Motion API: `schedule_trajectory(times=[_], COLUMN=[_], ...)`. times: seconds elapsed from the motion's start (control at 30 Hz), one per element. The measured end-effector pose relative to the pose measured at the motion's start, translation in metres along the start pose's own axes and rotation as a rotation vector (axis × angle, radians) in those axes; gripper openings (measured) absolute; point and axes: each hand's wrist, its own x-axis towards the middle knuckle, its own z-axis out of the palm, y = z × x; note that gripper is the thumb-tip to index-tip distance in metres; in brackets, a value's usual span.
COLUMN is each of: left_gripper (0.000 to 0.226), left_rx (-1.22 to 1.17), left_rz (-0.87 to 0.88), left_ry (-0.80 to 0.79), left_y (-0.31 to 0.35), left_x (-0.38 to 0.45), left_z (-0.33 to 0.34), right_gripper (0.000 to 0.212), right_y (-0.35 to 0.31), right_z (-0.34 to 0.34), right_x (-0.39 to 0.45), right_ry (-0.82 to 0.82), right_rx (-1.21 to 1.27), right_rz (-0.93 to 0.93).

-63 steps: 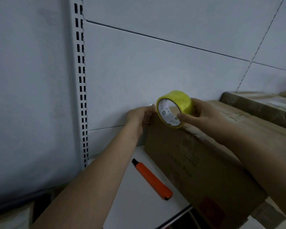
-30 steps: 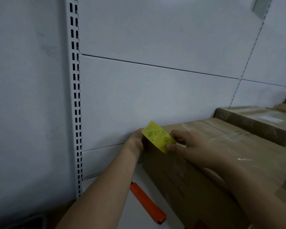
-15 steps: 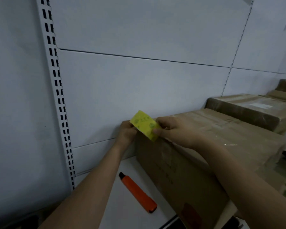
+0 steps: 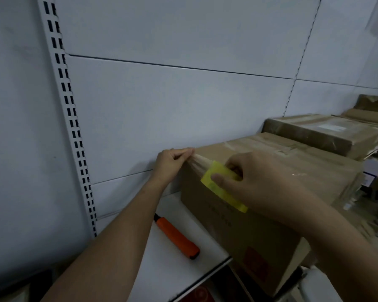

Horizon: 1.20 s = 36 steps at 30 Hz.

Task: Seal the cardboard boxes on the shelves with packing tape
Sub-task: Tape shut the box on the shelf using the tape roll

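The yellow tape roll (image 4: 224,188), gripped in the right hand (image 4: 260,184), sits over the cardboard box (image 4: 238,225) at its 10 o'clock corner, where the left hand (image 4: 170,163) pinches the tape's end. An orange cutter (image 4: 177,238) lies on the white shelf (image 4: 162,275) at the box's 8 o'clock; white wall panels (image 4: 172,105) stand behind.

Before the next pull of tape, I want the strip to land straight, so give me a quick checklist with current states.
1. Tape end pinned at the box's far corner by the left hand: ok.
2. Tape roll gripped by the right hand: ok.
3. Strip taut between the hands: ok.
4. Strip lined up with the box seam: cannot tell.
5. Orange cutter within reach on the shelf: ok.
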Motion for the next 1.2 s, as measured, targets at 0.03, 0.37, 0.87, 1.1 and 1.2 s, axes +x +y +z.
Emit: schedule_trajectory(times=[0.03, 0.37, 0.87, 1.1, 1.2], left_gripper=[0.020, 0.019, 0.038, 0.028, 0.030], left_rx=[0.035, 0.226, 0.446, 0.461, 0.444], left_rz=[0.013, 0.071, 0.084, 0.126, 0.095], left_ry=[-0.013, 0.027, 0.063, 0.111, 0.119], left_y=[0.002, 0.009, 0.010, 0.012, 0.011], left_x=[0.000, -0.001, -0.002, -0.005, -0.004], left_z=[0.000, -0.003, -0.003, -0.003, 0.000], right_gripper=[0.037, 0.024, 0.082, 0.071, 0.066], right_y=[-0.003, 0.031, 0.018, 0.032, 0.043], right_z=[0.002, -0.017, -0.058, -0.070, -0.056], right_x=[0.002, -0.013, -0.042, -0.079, -0.094], right_ry=[-0.003, -0.013, -0.179, -0.211, -0.122], right_rx=[-0.034, 0.236, -0.188, -0.239, -0.263], right_rz=[0.002, -0.125, 0.235, 0.408, 0.439])
